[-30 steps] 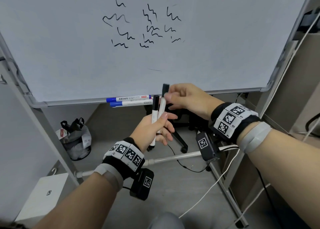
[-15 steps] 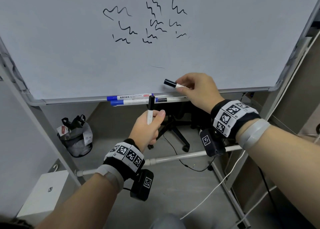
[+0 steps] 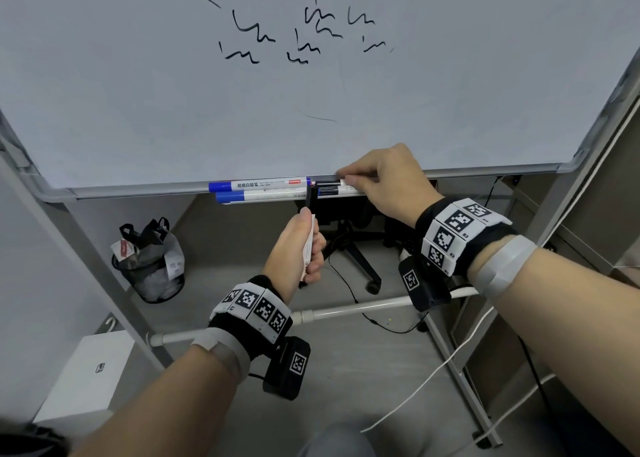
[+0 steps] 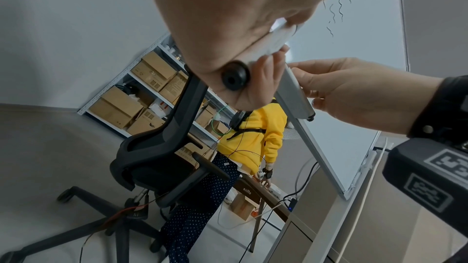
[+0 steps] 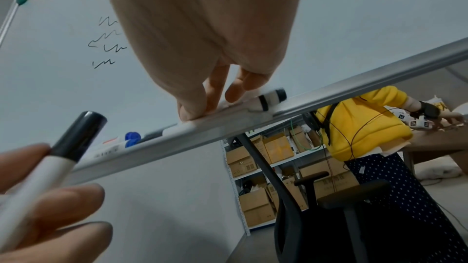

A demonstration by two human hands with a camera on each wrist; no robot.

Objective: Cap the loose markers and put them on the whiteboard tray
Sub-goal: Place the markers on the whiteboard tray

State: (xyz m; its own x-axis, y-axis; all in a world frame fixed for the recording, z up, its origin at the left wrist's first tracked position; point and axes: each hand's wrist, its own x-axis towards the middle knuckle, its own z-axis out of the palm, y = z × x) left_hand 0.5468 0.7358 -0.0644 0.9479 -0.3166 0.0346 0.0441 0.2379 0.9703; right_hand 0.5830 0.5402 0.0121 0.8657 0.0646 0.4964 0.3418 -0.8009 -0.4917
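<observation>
Both forearms are bare, and each wrist wears a black band [image 3: 460, 235] faced with white tiles printed with black square codes. Behind each band sits a pale grey strap [image 3: 502, 268], and under each wrist hangs a small black camera box [image 3: 287, 366] bearing its own code tile, with a thin black cable.

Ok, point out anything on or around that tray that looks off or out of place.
Nothing stands out. Two blue-capped markers lie flat along the tray, with black-capped ones beside them. The right hand is on a black-capped marker at the tray; the left hand grips another capped marker, upright, below it.
</observation>
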